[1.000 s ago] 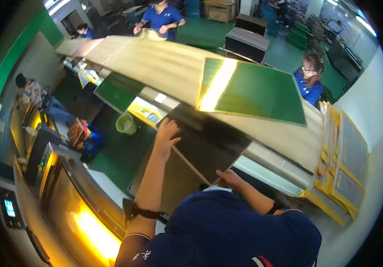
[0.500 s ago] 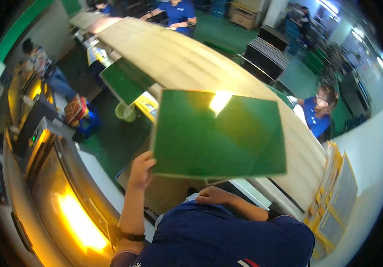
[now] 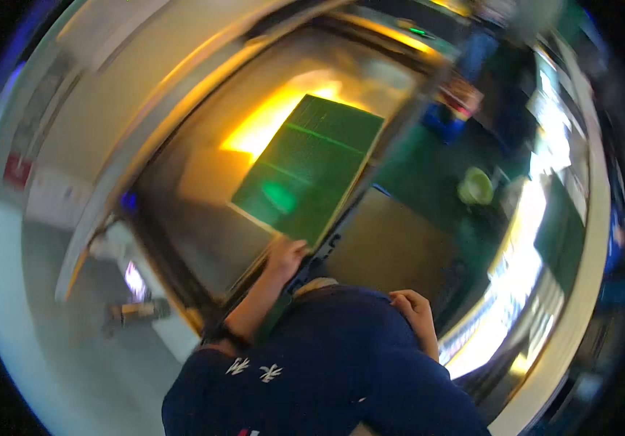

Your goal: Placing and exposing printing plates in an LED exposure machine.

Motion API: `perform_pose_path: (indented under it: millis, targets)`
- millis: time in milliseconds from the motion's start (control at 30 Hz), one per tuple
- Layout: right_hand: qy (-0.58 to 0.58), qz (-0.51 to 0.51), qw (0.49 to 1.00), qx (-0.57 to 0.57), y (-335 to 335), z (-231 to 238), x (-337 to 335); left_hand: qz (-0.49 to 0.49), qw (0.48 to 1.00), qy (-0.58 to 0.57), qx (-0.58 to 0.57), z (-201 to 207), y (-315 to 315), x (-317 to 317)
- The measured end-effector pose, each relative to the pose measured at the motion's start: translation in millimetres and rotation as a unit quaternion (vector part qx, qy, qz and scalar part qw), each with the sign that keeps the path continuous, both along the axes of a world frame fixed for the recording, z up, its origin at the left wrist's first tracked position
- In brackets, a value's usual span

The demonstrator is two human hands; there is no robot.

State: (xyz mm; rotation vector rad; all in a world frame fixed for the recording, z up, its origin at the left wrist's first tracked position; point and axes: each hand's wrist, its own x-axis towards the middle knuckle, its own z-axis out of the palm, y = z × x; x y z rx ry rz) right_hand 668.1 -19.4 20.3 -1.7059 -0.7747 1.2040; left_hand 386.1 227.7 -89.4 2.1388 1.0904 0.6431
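Observation:
A flat rectangular green panel (image 3: 312,163) with a pale edge reaches over the glowing yellow bed of a machine (image 3: 203,174). My left hand (image 3: 285,258) grips the panel by its near edge, close to the corner. The panel slants away from me, and a green reflection shows on its surface. Whether its far part rests on the bed or hangs above it, I cannot tell. At my waist, against the dark blue shirt, my right hand (image 3: 414,304) is loosely curled, with nothing visible in it.
Along the machine's left runs a curved raised frame (image 3: 120,163). Right of the machine, a pale green bucket (image 3: 476,187) stands on the floor, near a blue container (image 3: 444,123) holding something red. Farther right, a long pale work surface (image 3: 581,291) curves past, smeared by motion.
I have turned left from the long table toward the machine. The green panel has swung with my left hand to over the lit bed. My right hand stays at my waist.

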Motion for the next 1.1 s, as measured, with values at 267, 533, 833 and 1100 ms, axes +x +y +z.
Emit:
perform_pose_path:
  millis: [267, 533, 833, 1100]
  targets:
    - [-0.016, 0.192, 0.981, -0.033, 173, 15, -41, 0.308, 0.628, -0.543, -0.465, -35, 79, -2]
    - [-0.206, 0.385, 0.895, 0.091, 307, 54, -31, 0.202, 0.937, 0.276, 0.074, -34, 115, -64]
    - [-0.572, 0.091, 0.579, 0.574, 480, 251, -18, 0.285, 0.903, 0.321, 0.024, -81, 152, -102]
    - [-0.584, 0.198, 0.623, 0.48, 459, 229, 0, 0.259, 0.894, 0.366, -0.014, -46, 134, -138]
